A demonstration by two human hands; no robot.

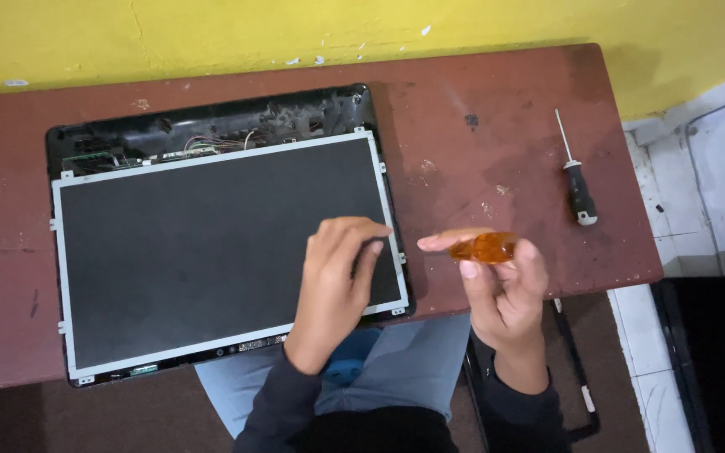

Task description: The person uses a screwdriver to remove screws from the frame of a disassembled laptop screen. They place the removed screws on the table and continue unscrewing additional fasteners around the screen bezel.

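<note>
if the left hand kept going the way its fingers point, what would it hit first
Likely the metal frame edge on the right side of the screen panel. The left hand has its fingertips bent toward that edge, seemingly just short of it; height above the panel is unclear.

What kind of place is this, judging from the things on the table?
Probably a small electronics repair bench. A dark flat display panel lies in an opened black casing with bare wires, a black-handled screwdriver rests on the worn reddish-brown table, and the right hand holds an orange translucent tool handle.
</note>
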